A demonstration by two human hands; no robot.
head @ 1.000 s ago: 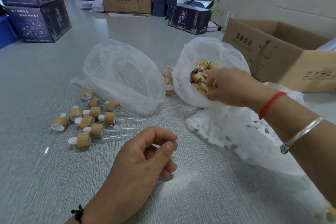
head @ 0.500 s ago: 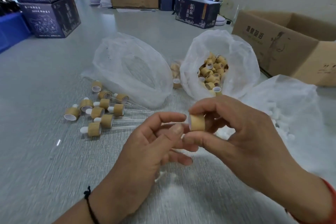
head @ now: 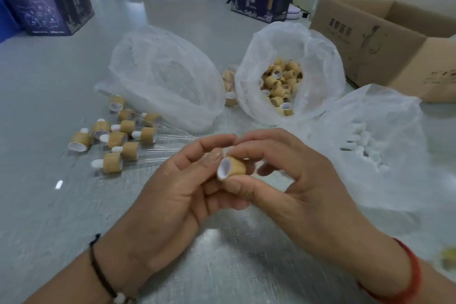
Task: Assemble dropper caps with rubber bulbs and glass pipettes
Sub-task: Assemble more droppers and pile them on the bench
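Note:
A bamboo-coloured dropper cap point(head: 235, 168) with a white lining is held above the table between both hands, its open end facing me. My right hand point(head: 301, 185) pinches it between thumb and forefinger. My left hand point(head: 167, 192) curls against it from the left, with thumb and forefinger at the cap's far end, where a bit of white shows. Several assembled droppers point(head: 128, 150) with white bulbs and glass pipettes lie to the left. A bag of loose caps point(head: 281, 86) stands open behind the hands, and a bag of white rubber bulbs point(head: 365, 140) lies at the right.
A crumpled translucent bag point(head: 162, 76) lies behind the assembled droppers. An open cardboard box point(head: 385, 42) stands at the right rear. Dark printed boxes point(head: 47, 7) are stacked at the far left, with more boxes along the table's back.
My right hand came out of the cap bag with one cap and met my left hand at the centre. The cap has since turned so that its open end faces me.

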